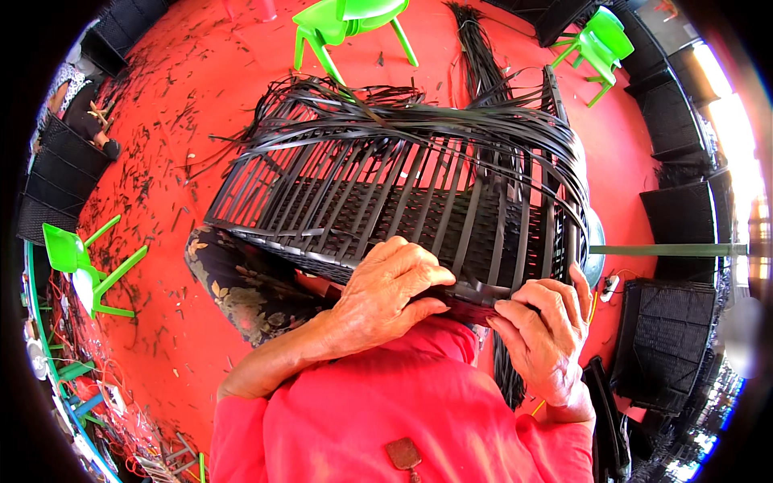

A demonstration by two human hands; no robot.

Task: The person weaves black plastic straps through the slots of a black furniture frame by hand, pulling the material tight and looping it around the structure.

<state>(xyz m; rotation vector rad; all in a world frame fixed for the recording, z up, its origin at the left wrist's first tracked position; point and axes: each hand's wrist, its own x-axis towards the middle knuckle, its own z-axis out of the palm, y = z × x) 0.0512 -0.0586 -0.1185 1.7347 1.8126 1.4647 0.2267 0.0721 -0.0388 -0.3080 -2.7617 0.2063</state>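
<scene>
A large black woven frame (pixel 386 201), partly wrapped in flat black plastic strips (pixel 419 121), lies tilted across my lap. My left hand (pixel 385 294) curls over its near edge, fingers pressed on the woven strips. To its right, my right hand (pixel 541 330) pinches a black strip at that same near edge. Loose strip ends fan out over the top and right side of the frame. A red shirt covers my chest below.
The floor is red (pixel 201 105), littered with short black offcuts. Green plastic chairs stand at top (pixel 346 20), top right (pixel 600 44) and left (pixel 76 258). Finished black woven pieces (pixel 668 346) line the right side. Another person sits at far left (pixel 80 109).
</scene>
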